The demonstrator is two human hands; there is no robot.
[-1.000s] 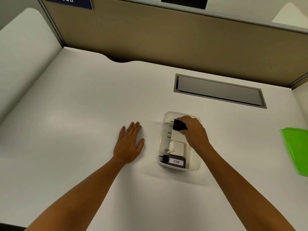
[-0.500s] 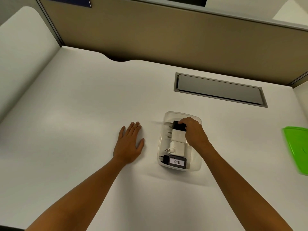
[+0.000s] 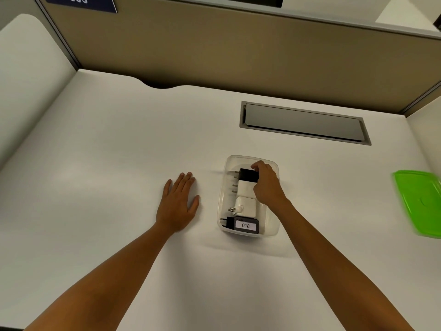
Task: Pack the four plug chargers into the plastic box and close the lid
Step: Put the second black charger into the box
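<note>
1. Head view: right hand (image 3: 266,183) remains clamped on the black charger (image 3: 248,175), now lower at the far end of the plastic box (image 3: 272,229).
2. Left hand (image 3: 177,205) unchanged, flat and spread on the worktop (image 3: 107,187).
3. Green lid (image 3: 417,201) off, well right.

We're at a white desk (image 3: 107,175) with a tan partition wall (image 3: 214,56) behind it. There's a grey cable hatch (image 3: 304,125) set flush in the desktop, shut, plus a blue sign (image 3: 81,2) reading "305" up top left.
</note>
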